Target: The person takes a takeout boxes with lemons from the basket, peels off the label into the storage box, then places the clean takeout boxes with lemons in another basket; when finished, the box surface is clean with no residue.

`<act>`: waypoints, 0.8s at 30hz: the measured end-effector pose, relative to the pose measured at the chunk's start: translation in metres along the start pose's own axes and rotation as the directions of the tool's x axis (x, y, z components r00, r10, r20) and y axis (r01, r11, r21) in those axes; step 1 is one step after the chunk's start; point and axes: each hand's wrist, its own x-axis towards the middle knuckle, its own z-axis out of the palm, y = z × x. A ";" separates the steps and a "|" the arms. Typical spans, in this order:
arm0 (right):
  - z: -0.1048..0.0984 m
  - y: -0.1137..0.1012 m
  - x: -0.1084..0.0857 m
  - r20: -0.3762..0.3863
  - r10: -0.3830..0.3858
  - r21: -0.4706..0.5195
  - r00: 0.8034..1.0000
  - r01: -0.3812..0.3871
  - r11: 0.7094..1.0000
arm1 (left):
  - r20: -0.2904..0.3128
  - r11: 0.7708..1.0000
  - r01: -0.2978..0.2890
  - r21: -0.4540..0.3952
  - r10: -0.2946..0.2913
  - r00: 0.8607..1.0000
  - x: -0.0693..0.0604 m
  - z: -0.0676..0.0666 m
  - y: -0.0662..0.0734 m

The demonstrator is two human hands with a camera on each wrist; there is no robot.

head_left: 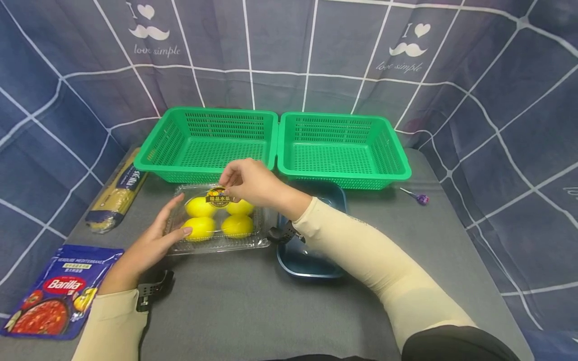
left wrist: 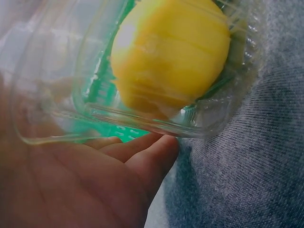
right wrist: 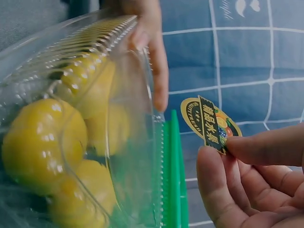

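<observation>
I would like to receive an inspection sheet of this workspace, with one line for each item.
Surface: gray tabletop, textile-looking.
Job's things: clear clamshell box containing four lemons; black-and-gold fruit sticker, apart from the box.
Clutter: left green basket, right green basket, blue tub partly hidden by right sleeve, spaghetti pack, Barilla sauce pouch, lollipop.
Grips: left hand holds the box's left side; right hand pinches the sticker.
Cables: thin dark line beside left sleeve; cannot tell whether it is a cable.
Surroundings: blue-gray checked curtain with "love simple" print, behind and at both sides.
</observation>
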 end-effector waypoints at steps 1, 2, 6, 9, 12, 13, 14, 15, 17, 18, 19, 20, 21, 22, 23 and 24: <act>-0.003 0.001 -0.001 -0.001 0.007 0.020 1.000 -0.007 1.000 | 0.000 1.000 0.002 0.003 -0.002 1.000 0.000 0.000 0.000; -0.005 0.001 -0.003 -0.003 0.013 0.038 1.000 -0.013 0.999 | -0.001 1.000 0.005 0.005 -0.005 1.000 0.000 0.000 0.000; -0.014 0.008 -0.010 -0.012 0.020 0.085 1.000 -0.019 0.996 | -0.001 1.000 0.022 0.017 -0.022 1.000 -0.001 -0.001 0.000; -0.017 0.014 -0.015 -0.025 0.019 0.136 1.000 -0.015 0.991 | -0.002 0.999 0.035 0.027 -0.035 0.999 -0.002 -0.001 0.000; -0.019 0.021 -0.020 -0.040 0.033 0.198 0.999 -0.025 0.980 | 0.002 0.999 0.040 0.028 -0.040 0.999 -0.003 -0.002 0.000; -0.020 0.023 -0.022 -0.046 0.039 0.212 0.998 -0.028 0.977 | 0.003 0.999 0.038 0.025 -0.038 0.999 -0.003 -0.001 0.000; -0.021 0.025 -0.024 -0.052 0.043 0.226 0.998 -0.030 0.974 | 0.003 0.999 0.035 0.026 -0.035 0.999 -0.002 -0.001 0.000; -0.022 0.027 -0.026 -0.057 0.045 0.239 0.997 -0.030 0.970 | 0.004 0.999 0.032 0.021 -0.032 0.999 -0.002 -0.001 -0.001; -0.025 0.031 -0.029 -0.070 0.050 0.256 0.996 -0.030 0.966 | 0.004 1.000 0.025 0.014 -0.025 1.000 -0.002 -0.001 -0.001; -0.027 0.033 -0.031 -0.076 0.053 0.259 0.996 -0.031 0.965 | 0.004 1.000 0.024 0.011 -0.024 1.000 -0.002 -0.001 0.000; -0.029 0.036 -0.033 -0.084 0.055 0.256 0.995 -0.032 0.966 | 0.004 1.000 0.023 0.011 -0.023 1.000 -0.002 -0.001 0.000; -0.031 0.038 -0.035 -0.090 0.059 0.262 0.994 -0.033 0.964 | 0.003 1.000 0.020 0.009 -0.020 1.000 -0.002 -0.001 0.000; -0.033 0.039 -0.036 -0.095 0.066 0.268 0.993 -0.038 0.963 | 0.003 1.000 0.020 0.005 -0.020 1.000 -0.002 0.000 0.001; -0.035 0.041 -0.038 -0.100 0.072 0.278 0.992 -0.042 0.960 | 0.002 1.000 0.020 0.006 -0.020 1.000 -0.002 0.000 0.001; -0.037 0.043 -0.040 -0.105 0.080 0.285 0.991 -0.047 0.957 | 0.000 1.000 0.020 0.008 -0.020 1.000 -0.002 0.000 0.002; -0.038 0.044 -0.041 -0.110 0.086 0.296 0.990 -0.050 0.954 | 0.000 1.000 0.021 0.006 -0.021 1.000 -0.002 0.000 0.002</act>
